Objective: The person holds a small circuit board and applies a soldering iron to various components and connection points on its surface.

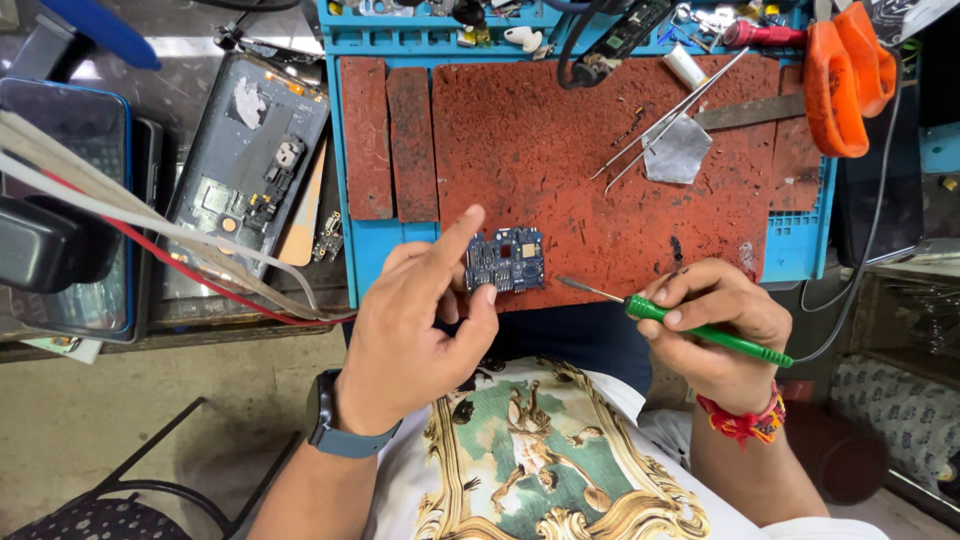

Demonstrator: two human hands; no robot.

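Note:
My left hand (420, 320) pinches a small blue circuit board (507, 259) by its left edge, index finger stretched out above it. The board hovers over the near edge of a worn red mat (560, 170). In my right hand (715, 325) is a green-handled screwdriver (700, 330), gripped like a pen. Its metal tip points left and stops just short of the board's right side. A dark watch sits on my left wrist and a red thread band on my right.
An opened phone body (250, 160) lies left of the blue work tray (360, 250). Tweezers (665, 120) and a metal shield piece (678, 152) rest on the mat. Orange-handled pliers (845, 75) sit at the top right. Another phone (70, 200) and cables lie far left.

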